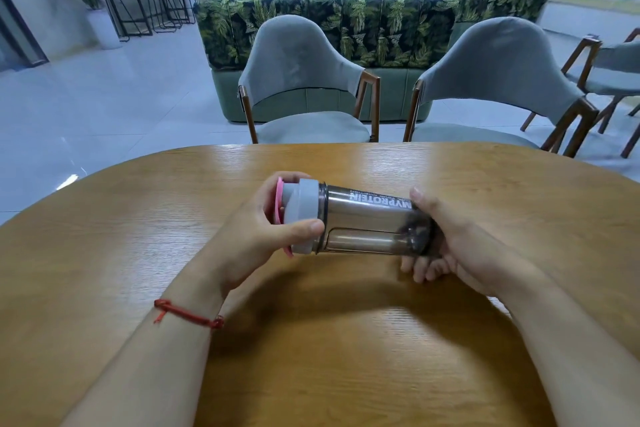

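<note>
A smoky transparent shaker bottle [367, 222] with white lettering lies on its side, held above the wooden table [346, 340]. Its grey lid [304, 204] with a pink flip cap points left. My left hand [263, 229] grips the lid, thumb across the front and fingers curled round the back. My right hand [446, 239] grips the bottle's base, fingers wrapped under it and thumb on top. A red string bracelet circles my left wrist.
Two grey upholstered chairs [304, 80] [498, 80] stand at the table's far edge. Behind them is a leaf-patterned green sofa [346, 28], with two people seated beyond it, backs turned. Bar stools stand at the far left.
</note>
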`<action>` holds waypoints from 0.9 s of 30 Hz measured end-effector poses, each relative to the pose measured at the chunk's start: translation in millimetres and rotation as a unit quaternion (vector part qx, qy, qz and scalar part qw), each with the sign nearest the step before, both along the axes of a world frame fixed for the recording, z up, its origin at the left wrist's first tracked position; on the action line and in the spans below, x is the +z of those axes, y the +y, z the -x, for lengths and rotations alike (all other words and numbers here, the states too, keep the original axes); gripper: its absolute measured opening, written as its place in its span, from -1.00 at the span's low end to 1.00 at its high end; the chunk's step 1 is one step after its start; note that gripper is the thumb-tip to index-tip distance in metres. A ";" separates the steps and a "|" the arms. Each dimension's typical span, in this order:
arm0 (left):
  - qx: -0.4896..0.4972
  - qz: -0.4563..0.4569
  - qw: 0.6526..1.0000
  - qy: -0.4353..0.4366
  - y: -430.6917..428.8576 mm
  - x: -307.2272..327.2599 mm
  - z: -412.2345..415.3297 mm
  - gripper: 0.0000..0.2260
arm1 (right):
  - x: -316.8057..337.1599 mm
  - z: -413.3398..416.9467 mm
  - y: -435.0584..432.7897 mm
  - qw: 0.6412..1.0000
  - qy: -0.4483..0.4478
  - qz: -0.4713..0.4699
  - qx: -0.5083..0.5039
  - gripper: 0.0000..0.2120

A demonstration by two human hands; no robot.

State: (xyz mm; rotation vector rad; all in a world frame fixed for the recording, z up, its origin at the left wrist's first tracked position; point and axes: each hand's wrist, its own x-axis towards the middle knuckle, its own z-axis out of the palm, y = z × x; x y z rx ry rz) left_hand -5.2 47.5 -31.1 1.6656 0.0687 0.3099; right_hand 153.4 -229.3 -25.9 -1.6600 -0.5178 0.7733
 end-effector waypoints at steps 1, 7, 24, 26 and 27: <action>0.003 -0.005 1.000 -0.004 0.1 -0.8 -0.7 -0.37 | -0.6 0.9 -0.4 1.000 0.011 -0.003 0.004 -0.14; 0.038 0.072 0.997 -0.001 5.6 -1.0 -5.6 -0.31 | 2.1 -4.3 -1.3 0.989 0.028 -0.143 0.029 -0.30; 0.023 0.114 0.993 0.025 10.2 1.5 -4.5 -0.56 | -4.2 1.7 8.0 0.992 -0.004 -0.129 -0.009 -0.41; 0.013 0.122 0.992 0.027 13.3 0.1 -5.1 -0.61 | -4.4 1.8 8.7 0.993 -0.009 -0.121 0.001 -0.44; 0.006 0.119 0.992 0.030 14.0 0.5 -4.6 -0.59 | -4.2 1.8 8.8 0.994 -0.003 -0.105 -0.003 -0.46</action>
